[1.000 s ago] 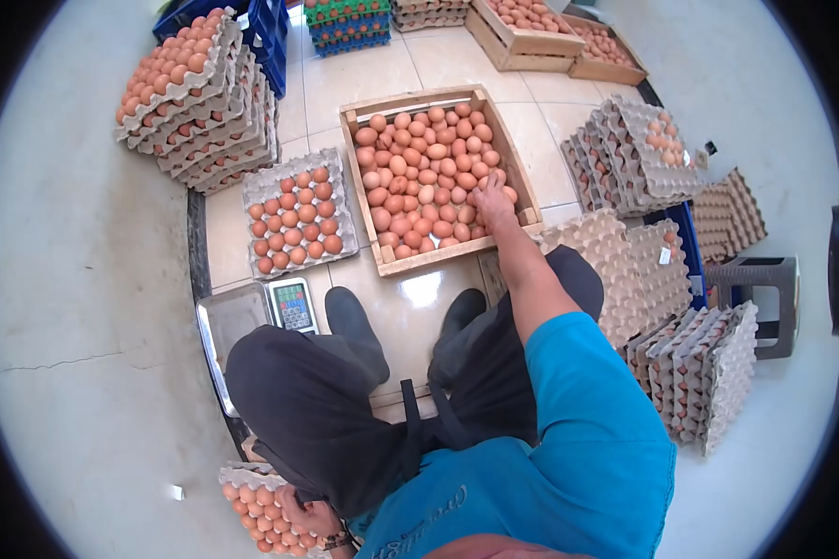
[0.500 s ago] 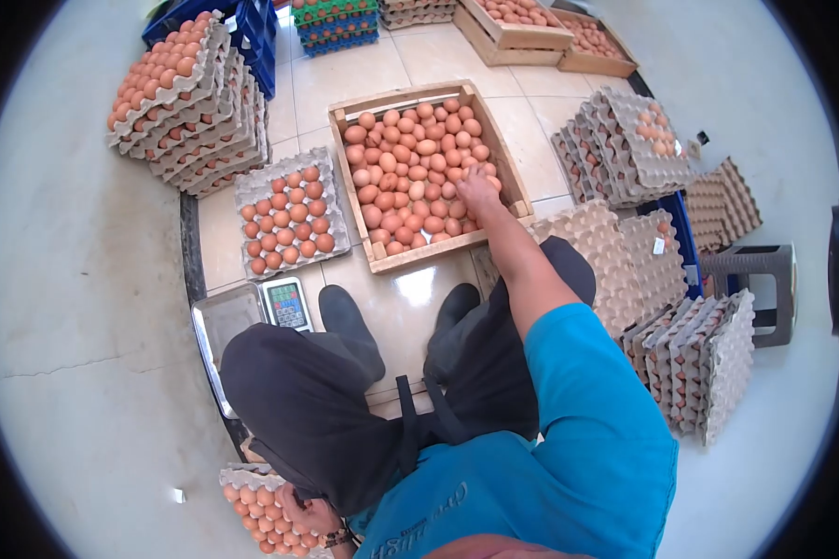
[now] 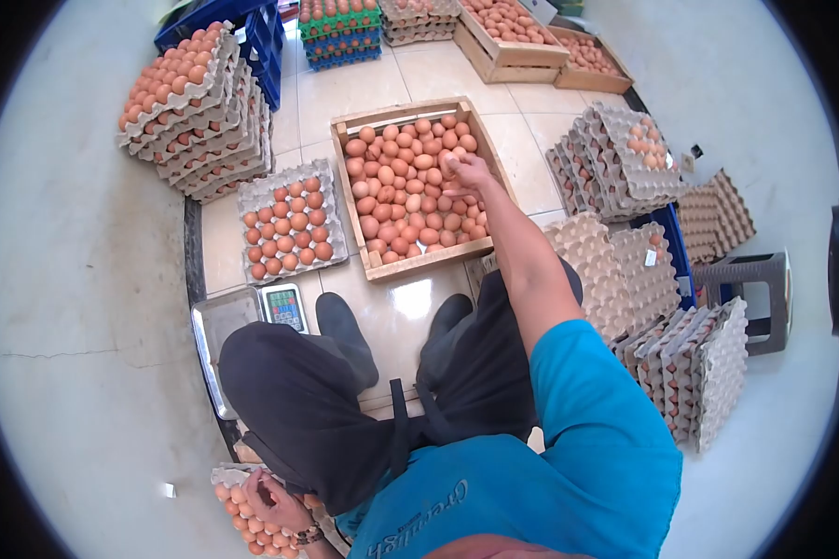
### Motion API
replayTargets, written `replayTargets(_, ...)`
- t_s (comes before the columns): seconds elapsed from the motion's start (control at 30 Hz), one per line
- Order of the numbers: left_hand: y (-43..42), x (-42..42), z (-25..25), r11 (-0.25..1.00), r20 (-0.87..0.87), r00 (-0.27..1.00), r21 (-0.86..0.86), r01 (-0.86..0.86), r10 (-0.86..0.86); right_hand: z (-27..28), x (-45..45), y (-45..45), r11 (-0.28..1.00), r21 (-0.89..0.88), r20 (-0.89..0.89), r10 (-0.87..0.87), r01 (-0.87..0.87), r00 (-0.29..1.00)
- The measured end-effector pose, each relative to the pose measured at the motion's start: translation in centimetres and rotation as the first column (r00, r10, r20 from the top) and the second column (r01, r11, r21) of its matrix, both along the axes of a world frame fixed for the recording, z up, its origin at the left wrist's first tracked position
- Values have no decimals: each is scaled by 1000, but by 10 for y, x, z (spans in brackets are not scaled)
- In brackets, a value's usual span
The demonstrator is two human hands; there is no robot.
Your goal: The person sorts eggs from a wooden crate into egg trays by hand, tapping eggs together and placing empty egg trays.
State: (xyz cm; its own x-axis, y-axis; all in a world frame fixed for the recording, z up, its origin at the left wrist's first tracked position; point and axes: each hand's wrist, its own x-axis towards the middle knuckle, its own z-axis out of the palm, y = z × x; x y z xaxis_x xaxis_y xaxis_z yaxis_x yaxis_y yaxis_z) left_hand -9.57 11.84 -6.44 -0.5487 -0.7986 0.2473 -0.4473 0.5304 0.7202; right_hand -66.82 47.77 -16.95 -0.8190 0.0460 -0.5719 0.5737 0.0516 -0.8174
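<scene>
Your right hand (image 3: 466,175) curls over brown eggs (image 3: 399,167) inside the wooden crate (image 3: 429,262); whether it pinches one, I can't tell. Your left hand (image 3: 277,503) bends above an egg tray (image 3: 226,475), grip unclear. You seem to be picking eggs; lifting calls for gentle fingers.
</scene>
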Motion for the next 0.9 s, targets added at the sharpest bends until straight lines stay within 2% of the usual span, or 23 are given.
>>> replayTargets(0.07,-4,-2,8,1000,38,999,22,-6,5,-17,-5,8,980,-192,-33,-57,50,998)
replayTargets(0.13,-7,-15,19,991,37,999,-132,19,-14,-16,-6,10,921,-374,0,-115,106,993)
replayTargets(0.2,-15,-37,29,984,-25,998,-170,54,-60,-11,-9,2,891,-445,-17,-112,93,994)
replayTargets(0.27,-21,-68,41,989,-159,979,-97,112,-126,2,-10,-6,858,-510,-24,-83,59,996)
replayTargets(0.33,-9,-118,65,962,-314,910,-120,245,-271,19,-13,-18,792,-610,-84,-57,-6,995)
replayTargets(0.37,-1,-144,75,935,-367,862,-71,349,-349,28,-14,-25,754,-656,-114,-47,-39,992)
replayTargets(0.4,12,-172,86,892,-425,802,-29,452,-420,40,-12,-35,731,-673,-202,-36,-112,979)
replayTargets(0.43,34,-204,103,851,-448,779,70,520,-439,53,-7,-39,680,-719,-199,-6,-141,980)
replayTargets(0.5,69,-256,125,651,-462,743,376,659,-484,101,22,-48,570,-799,-195,59,-193,979)
replayTargets(0.57,94,-303,102,488,-546,666,454,745,-509,133,58,-60,497,-811,-303,94,-308,948)
replayTargets(0.63,114,-325,99,208,-586,705,692,692,-399,169,101,-67,398,-805,-412,158,-440,897)
replayTargets(0.73,128,-327,89,-5,-590,720,775,632,-366,172,148,-75,343,-831,-406,165,-439,899)
replayTargets(0.83,122,-311,81,41,-544,741,795,606,-394,160,178,-80,332,-822,-410,219,-463,885)
replayTargets(0.9,116,-298,78,-33,-577,745,797,603,-336,152,185,-84,262,-867,-368,238,-424,899)
